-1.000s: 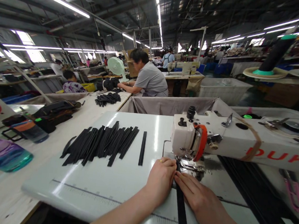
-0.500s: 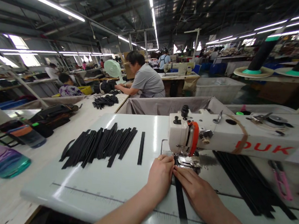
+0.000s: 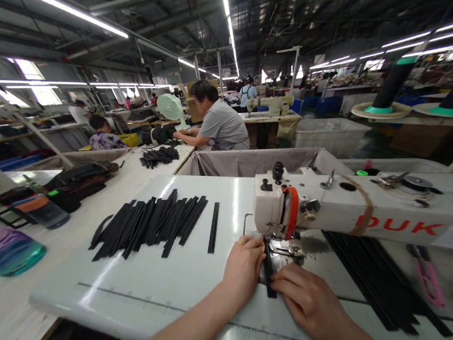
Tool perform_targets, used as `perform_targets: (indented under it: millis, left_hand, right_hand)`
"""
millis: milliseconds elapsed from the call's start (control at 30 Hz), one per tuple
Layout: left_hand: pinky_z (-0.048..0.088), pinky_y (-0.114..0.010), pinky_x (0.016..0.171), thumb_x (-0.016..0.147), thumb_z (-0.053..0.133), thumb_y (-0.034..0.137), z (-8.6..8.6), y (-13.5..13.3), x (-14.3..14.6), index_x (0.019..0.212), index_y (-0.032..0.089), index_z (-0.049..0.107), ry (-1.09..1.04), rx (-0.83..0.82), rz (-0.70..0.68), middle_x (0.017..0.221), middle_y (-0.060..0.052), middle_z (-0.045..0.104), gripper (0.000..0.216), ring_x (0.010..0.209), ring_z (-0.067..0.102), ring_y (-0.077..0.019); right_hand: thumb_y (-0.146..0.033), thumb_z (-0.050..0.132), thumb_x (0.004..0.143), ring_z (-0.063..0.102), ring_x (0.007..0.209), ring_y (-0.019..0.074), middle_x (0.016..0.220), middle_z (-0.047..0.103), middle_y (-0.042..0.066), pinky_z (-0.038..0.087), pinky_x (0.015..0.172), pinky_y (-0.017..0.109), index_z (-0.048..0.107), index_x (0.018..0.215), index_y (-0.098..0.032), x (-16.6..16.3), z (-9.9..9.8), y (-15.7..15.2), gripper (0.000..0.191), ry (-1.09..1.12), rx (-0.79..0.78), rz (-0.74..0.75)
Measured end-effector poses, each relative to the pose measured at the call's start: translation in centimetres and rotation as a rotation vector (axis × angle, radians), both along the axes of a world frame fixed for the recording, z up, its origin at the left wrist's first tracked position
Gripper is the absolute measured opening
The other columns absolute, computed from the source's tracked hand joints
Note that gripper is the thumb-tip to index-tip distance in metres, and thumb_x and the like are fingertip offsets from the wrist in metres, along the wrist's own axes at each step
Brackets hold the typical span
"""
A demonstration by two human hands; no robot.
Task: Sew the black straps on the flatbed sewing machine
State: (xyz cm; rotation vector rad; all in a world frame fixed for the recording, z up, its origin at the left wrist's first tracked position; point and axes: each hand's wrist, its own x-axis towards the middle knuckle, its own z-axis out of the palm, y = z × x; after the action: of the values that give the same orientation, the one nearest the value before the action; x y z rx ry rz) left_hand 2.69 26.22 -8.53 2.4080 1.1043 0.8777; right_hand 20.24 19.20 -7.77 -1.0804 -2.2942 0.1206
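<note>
Here at the table (image 3: 184, 278), I'm resting both hands on either side of one black strip (image 3: 268, 276), which is lying with its far end at the metal foot of the sewing machine (image 3: 351, 203) and its near end pointing to the front edge, stopping short of the ruler marks (image 3: 137, 301). My left hand (image 3: 244, 262) is lying flat-ish along the strip's left side, close under the machine's head, fingers bunched together; whether they're pinching anything, I can't tell. My right hand (image 3: 306, 300) is touching the strip's right side nearer the front edge, fingers curling together, thumb tucking below, and again I can't tell whether they're clamping it. Over by the left edge, a pile of black strips (image 3: 149, 224) is fanning out at a slant, and a single strip (image 3: 213, 227) is lying alone between that pile and the machine. To the right, longer black strips (image 3: 376, 283) are running out from under the machine's arm towards the front edge, with pink-handled snips (image 3: 427, 275) lying just beyond them. Off the left edge, a purple and teal bottle (image 3: 2, 250) is sitting on the neighbouring bench (image 3: 9, 301), and past the table's back edge a co-worker in a grey shirt (image 3: 226, 124) is leaning over dark bundles (image 3: 158, 133).
</note>
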Motion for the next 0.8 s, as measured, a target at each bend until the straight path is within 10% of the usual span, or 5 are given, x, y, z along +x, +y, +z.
perform_targets:
  millis: [800]
  left_hand:
    - [0.051, -0.042, 0.09, 0.093, 0.05, 0.009, 0.5, -0.4, 0.1, 0.093, 0.016, 0.067, 0.034, -0.022, -0.005, 0.113, -0.008, 0.069, 0.019, 0.099, 0.057, -0.0249]
  right_hand:
    - [-0.001, 0.043, 0.081, 0.061, 0.099, 0.0253, 0.111, 0.068, 0.008, 0.055, 0.086, 0.043, 0.06, 0.116, -0.016, 0.2, -1.0, 1.9, 0.041, -0.182, 0.152, -0.149]
